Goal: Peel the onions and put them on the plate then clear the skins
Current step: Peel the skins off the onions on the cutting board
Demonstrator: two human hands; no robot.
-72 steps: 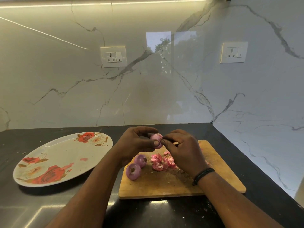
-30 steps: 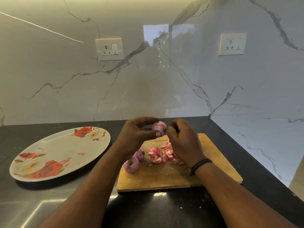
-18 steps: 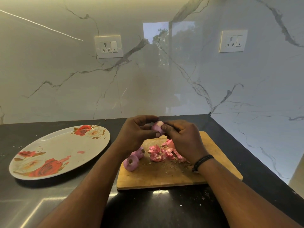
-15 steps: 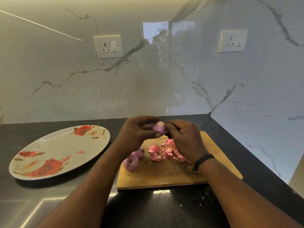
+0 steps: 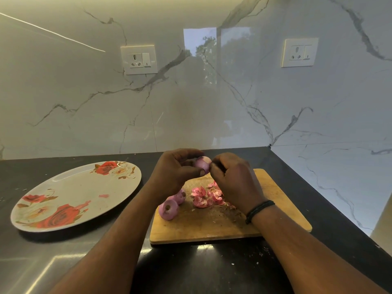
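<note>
Bare arms, one dark wristband

Both forearms are uncovered, with no sleeve reaching into view. The left hand [image 5: 176,172] wears nothing. Just behind the right hand [image 5: 235,181], a thin black band [image 5: 259,211] of doubled cord circles the wrist.

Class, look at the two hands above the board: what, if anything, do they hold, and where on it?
The left hand grips a small purple onion round its sides; the right hand pinches at its right edge.
</note>
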